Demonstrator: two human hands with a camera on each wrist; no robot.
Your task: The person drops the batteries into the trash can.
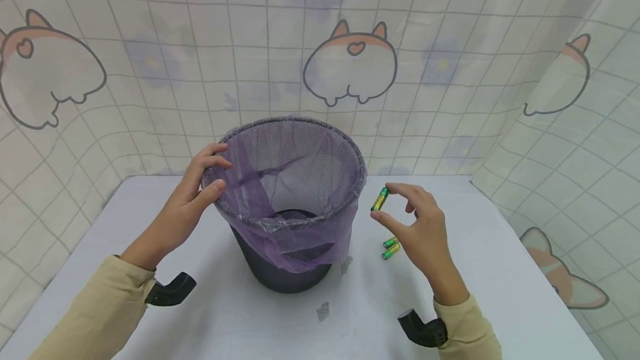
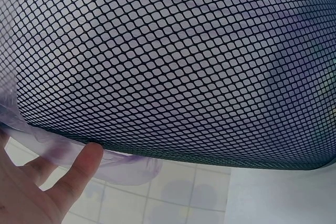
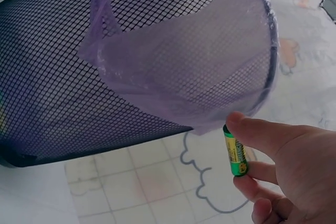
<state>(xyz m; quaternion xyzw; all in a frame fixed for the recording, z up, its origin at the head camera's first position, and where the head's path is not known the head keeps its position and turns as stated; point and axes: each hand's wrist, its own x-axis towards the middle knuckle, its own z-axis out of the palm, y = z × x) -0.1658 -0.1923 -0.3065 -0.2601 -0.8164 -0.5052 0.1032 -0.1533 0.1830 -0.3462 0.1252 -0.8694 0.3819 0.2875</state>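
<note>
A black mesh wastebasket (image 1: 295, 282), lined with a translucent purple bag (image 1: 320, 238), stands slightly left of the middle. At its left rim is my left hand (image 1: 192, 179), fingers spread and loosely bent, resting against the rim; the left wrist view shows a fingertip (image 2: 90, 157) at the basket's side. To the right of the basket, my right hand (image 1: 420, 224) pinches a small green and yellow battery (image 1: 380, 199) between thumb and fingers. The right wrist view shows that battery (image 3: 235, 151) outside the basket, near its rim. Several centimetres below this hand lie two similar batteries (image 1: 391, 251).
The white table (image 1: 240, 326) meets a hanging cloth (image 1: 430, 132) with a grid and cartoon animal print at its back and sides. Two grey patches (image 1: 323, 311) mark the tabletop in front of the basket and beside it.
</note>
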